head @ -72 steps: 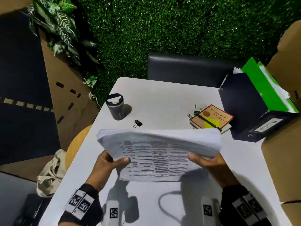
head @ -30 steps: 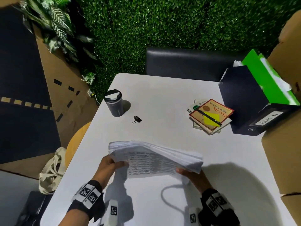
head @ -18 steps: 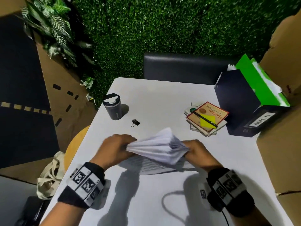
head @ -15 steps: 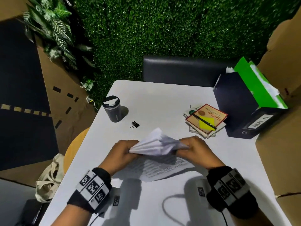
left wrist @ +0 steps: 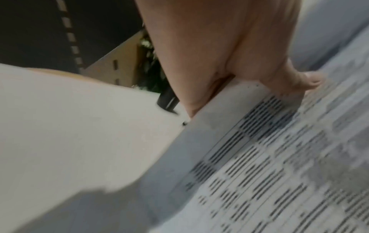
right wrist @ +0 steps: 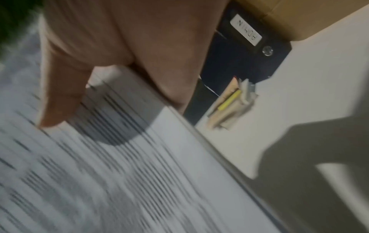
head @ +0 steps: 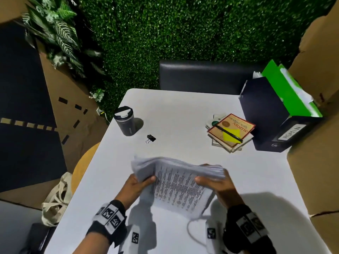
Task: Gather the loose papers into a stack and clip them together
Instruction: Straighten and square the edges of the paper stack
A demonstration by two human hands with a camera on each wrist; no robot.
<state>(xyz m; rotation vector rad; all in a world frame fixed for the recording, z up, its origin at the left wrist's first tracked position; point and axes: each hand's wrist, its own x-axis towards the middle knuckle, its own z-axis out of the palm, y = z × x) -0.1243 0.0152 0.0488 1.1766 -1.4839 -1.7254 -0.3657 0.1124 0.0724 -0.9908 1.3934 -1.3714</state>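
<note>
Papers (head: 180,182): I count one stack near the table's (head: 183,110) front edge, one binder clip (head: 151,138) loose by the left edge. Left wrist view: my left hand (left wrist: 229,52) pinches the stack, thumb on top. Right wrist view: my right hand (right wrist: 119,47) pinches likewise.

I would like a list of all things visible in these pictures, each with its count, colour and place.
paper stack: one, white with print, held above the near table
binder clip: one, black, on table beside tumbler
tumbler: one, grey, far left of table
books: small pile, orange cover on top, right side
pen: one, black, across top book
binder: one, dark, far right
table: one, white
chair: one, black, behind table
left hand: grips stack's left edge
right hand: grips stack's right edge
</note>
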